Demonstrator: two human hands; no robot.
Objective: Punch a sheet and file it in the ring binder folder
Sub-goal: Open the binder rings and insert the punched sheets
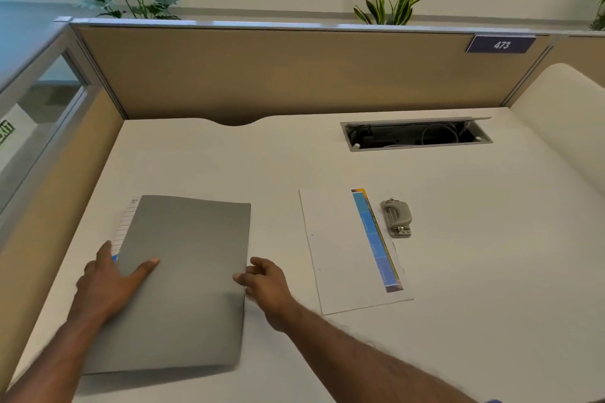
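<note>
**Both hands on the closed grey folder, sheet and punch off to the right**

The grey ring binder folder (190, 271) lies shut on the white desk (474, 288), directly under and between the person's hands. The left hand (111, 281) lies flat on the folder's left side, fingers straight. Its thumb stretches across the cover and its forefinger points along the left edge. A lined index page (126, 226) pokes out from under the cover just beyond that forefinger.

The right hand (268, 285) sits at the folder's right edge with its fingers loosely curled and its thumb tip touching the edge of the cover. From here I cannot tell whether it has a pinch on the cover or only rests against it.

The white sheet (337, 258) lies flat on the desk just to the right of the right hand, apart from the folder. A blue and yellow printed strip (376, 239) runs down its far side. The small grey hole punch (396, 217) stands right of the right hand and further from the person, right at the sheet's outer edge beside the strip.

Well beyond the right hand, an open cable hatch (415, 134) is set into the desk. A tan partition (262, 75) behind it carries a plate reading 473 (501, 44).
</note>
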